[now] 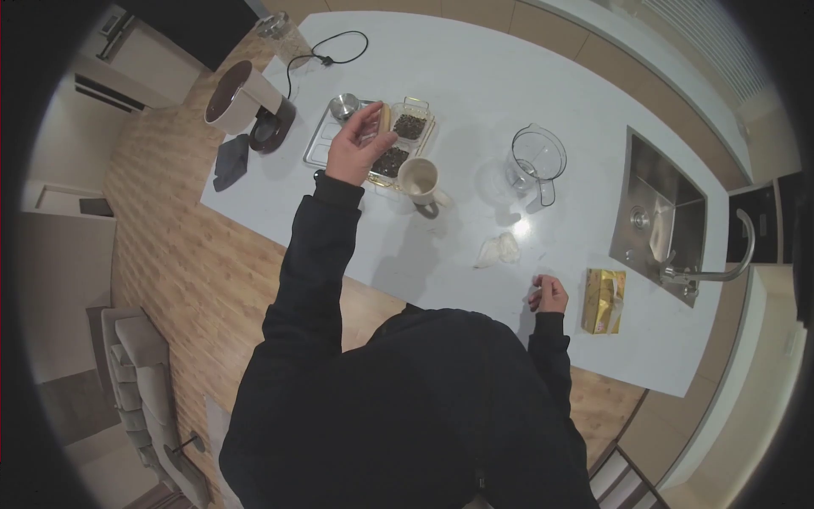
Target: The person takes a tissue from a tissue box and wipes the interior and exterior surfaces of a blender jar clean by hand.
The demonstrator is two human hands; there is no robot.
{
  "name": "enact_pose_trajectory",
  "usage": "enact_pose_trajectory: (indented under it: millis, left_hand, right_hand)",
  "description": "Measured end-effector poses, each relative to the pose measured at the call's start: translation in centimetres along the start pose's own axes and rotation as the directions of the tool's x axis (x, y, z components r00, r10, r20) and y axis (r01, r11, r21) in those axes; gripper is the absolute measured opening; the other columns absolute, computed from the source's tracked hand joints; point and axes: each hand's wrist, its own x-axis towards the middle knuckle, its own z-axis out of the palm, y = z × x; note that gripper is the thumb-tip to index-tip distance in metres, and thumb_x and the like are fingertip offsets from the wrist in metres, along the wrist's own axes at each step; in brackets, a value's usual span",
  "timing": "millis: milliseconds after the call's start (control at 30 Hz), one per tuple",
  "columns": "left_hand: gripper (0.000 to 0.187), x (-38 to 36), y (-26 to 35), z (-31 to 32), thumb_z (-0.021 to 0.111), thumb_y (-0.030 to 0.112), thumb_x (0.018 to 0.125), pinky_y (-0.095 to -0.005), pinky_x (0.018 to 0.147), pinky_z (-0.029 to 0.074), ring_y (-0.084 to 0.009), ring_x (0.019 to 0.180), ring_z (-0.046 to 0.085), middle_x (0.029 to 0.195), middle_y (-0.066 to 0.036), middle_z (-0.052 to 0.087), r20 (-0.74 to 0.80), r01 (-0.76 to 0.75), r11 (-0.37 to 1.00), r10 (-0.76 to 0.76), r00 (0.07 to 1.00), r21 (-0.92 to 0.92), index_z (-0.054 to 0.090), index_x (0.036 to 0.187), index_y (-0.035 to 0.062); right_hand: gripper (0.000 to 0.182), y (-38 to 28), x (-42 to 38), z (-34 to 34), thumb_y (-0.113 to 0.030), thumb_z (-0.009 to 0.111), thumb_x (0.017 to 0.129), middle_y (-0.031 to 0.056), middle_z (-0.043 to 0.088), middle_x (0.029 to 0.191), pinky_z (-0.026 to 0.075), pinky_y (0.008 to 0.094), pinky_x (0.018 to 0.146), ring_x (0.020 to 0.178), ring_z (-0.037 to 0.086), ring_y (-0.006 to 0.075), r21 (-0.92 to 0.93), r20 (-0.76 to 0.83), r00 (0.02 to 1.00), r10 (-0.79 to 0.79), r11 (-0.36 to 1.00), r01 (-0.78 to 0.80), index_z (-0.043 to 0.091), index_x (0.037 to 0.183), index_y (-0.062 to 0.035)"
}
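My left hand is raised over the tray, its fingers curved around a small tan, wooden-looking piece between the fingertips and thumb. Beneath and beside it are a clear container of dark dry bits and another such container, in a gold wire rack. A metal cup stands on the silver tray just beyond the fingers. Close by on the right is a beige mug. My right hand rests by the counter's near edge, fingers loosely bent and apart, holding nothing visible.
Crumpled white tissue lies on the white counter, nearer me than a clear jug. A gold tissue box and a sink with a tap are at right. A coffee maker, dark cloth and black cord stand left.
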Motion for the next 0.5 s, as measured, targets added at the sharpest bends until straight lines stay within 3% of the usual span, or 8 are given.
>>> enact_pose_trajectory:
  millis: [100, 133, 200, 300, 400, 500]
  left_hand:
    - [0.061, -0.5, 0.5, 0.4, 0.076, 0.032, 0.073, -0.0319, 0.098, 0.039, -0.0200, 0.116, 0.048, 0.125, -0.008, 0.052, 0.025, -0.032, 0.993, 0.030, 0.999, 0.116, 0.053, 0.126, 0.0124]
    - [0.062, -0.6, -0.4, 0.9, 0.076, 0.034, 0.073, -0.0330, 0.096, 0.039, -0.0212, 0.113, 0.048, 0.122, -0.008, 0.053, 0.073, -0.127, 0.962, 0.113, 0.991, 0.243, 0.053, 0.126, 0.0128]
    - [0.063, -0.9, -2.2, 2.1, 0.076, 0.037, 0.072, -0.0347, 0.092, 0.041, -0.0230, 0.109, 0.048, 0.117, -0.009, 0.054, 0.163, -0.273, 0.868, 0.224, 0.961, 0.415, 0.052, 0.126, 0.0134]
    - [0.057, -1.6, -5.2, 3.8, 0.079, 0.036, 0.069, -0.0366, 0.082, 0.046, -0.0277, 0.096, 0.052, 0.109, -0.012, 0.052, 0.299, -0.430, 0.631, 0.310, 0.903, 0.645, 0.054, 0.116, 0.0148]
    - [0.049, -2.2, -5.9, 4.4, 0.078, 0.036, 0.069, -0.0396, 0.068, 0.045, -0.0296, 0.085, 0.052, 0.095, -0.012, 0.050, 0.370, -0.450, 0.484, 0.256, 0.893, 0.751, 0.054, 0.106, 0.0135]
    - [0.049, -2.6, -5.2, 4.7, 0.075, 0.038, 0.073, -0.0416, 0.068, 0.049, -0.0318, 0.090, 0.055, 0.110, -0.013, 0.049, 0.352, -0.348, 0.448, 0.079, 0.933, 0.823, 0.052, 0.110, 0.0159]
  right_hand:
    - [0.028, 0.3, 0.3, 0.3, -0.029, 0.048, 0.090, 0.0044, 0.052, 0.049, 0.034, 0.0216, 0.035, 0.037, 0.044, 0.0099, 0.024, -0.031, 0.999, -0.017, 1.000, 0.018, 0.062, 0.077, -0.0088]
    - [0.026, 0.5, 0.4, 0.2, -0.028, 0.049, 0.090, 0.0035, 0.055, 0.057, 0.034, 0.0213, 0.035, 0.038, 0.046, 0.0098, 0.025, -0.017, 1.000, -0.013, 1.000, 0.014, 0.062, 0.079, -0.0090]
    - [0.023, 0.6, 0.4, -0.1, -0.026, 0.049, 0.091, 0.0023, 0.059, 0.068, 0.035, 0.0210, 0.034, 0.041, 0.049, 0.0096, 0.026, 0.001, 1.000, -0.011, 1.000, 0.011, 0.062, 0.081, -0.0092]
    - [0.025, 0.1, 0.2, 0.0, -0.027, 0.049, 0.091, 0.0020, 0.061, 0.073, 0.037, 0.0214, 0.034, 0.043, 0.051, 0.0100, 0.011, 0.003, 1.000, -0.001, 1.000, 0.001, 0.062, 0.082, -0.0091]
    - [0.025, 0.1, 0.0, 0.2, -0.027, 0.048, 0.092, 0.0026, 0.062, 0.075, 0.038, 0.0214, 0.036, 0.044, 0.051, 0.0100, 0.015, -0.003, 1.000, -0.006, 1.000, 0.007, 0.062, 0.082, -0.0091]
    - [0.023, 0.1, 0.0, 0.2, -0.024, 0.048, 0.092, 0.0033, 0.062, 0.075, 0.037, 0.0219, 0.036, 0.044, 0.051, 0.0108, 0.016, -0.017, 1.000, -0.014, 1.000, 0.014, 0.061, 0.082, -0.0086]
